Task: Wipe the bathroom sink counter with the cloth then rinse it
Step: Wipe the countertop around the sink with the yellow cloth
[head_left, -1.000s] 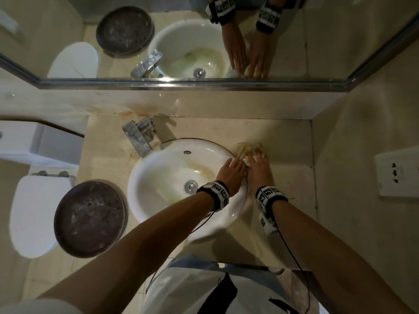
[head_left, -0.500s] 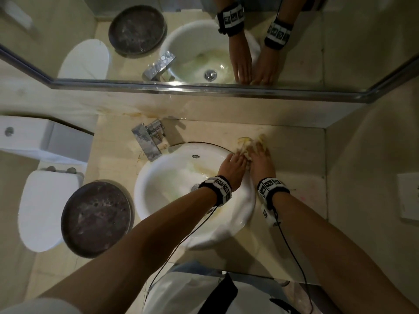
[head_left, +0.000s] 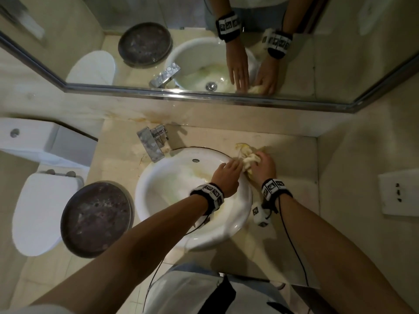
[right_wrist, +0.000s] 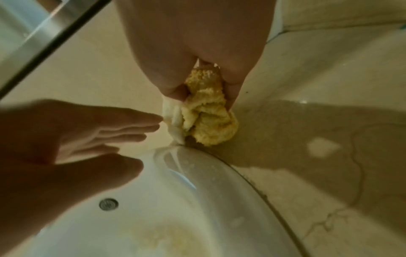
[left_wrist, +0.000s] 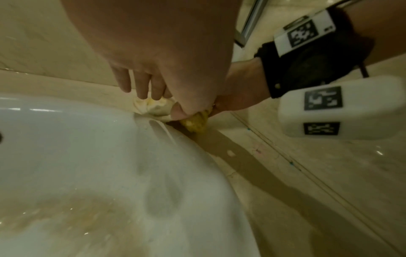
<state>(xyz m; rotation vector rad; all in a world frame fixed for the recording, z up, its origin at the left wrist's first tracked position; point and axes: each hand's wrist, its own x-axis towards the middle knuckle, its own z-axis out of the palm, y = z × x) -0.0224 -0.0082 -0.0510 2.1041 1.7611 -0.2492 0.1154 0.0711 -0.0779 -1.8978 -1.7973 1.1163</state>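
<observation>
A crumpled yellow-and-white cloth (head_left: 246,155) (right_wrist: 208,118) (left_wrist: 153,106) lies on the beige counter (head_left: 292,155), right at the back right rim of the white sink (head_left: 145,184). My right hand (head_left: 264,166) (right_wrist: 193,43) grips the cloth, bunched between thumb and fingers. My left hand (head_left: 226,173) (right_wrist: 77,132) hovers over the sink rim just left of it, fingers straight, fingertips at the cloth's white edge. Beside the cloth, the counter (right_wrist: 307,130) shows a wet patch. The sink bowl is stained yellowish near the drain (right_wrist: 108,204).
A chrome faucet (head_left: 150,141) stands at the sink's back left. A mirror (head_left: 136,14) runs along the back wall. A round dark bin lid (head_left: 97,218) and a white toilet (head_left: 43,211) sit left. The right wall carries a socket (head_left: 399,191).
Both hands lay flat on the cloth before. Now my right hand has gathered it into a bunch, and my left hand has slid a little left off it.
</observation>
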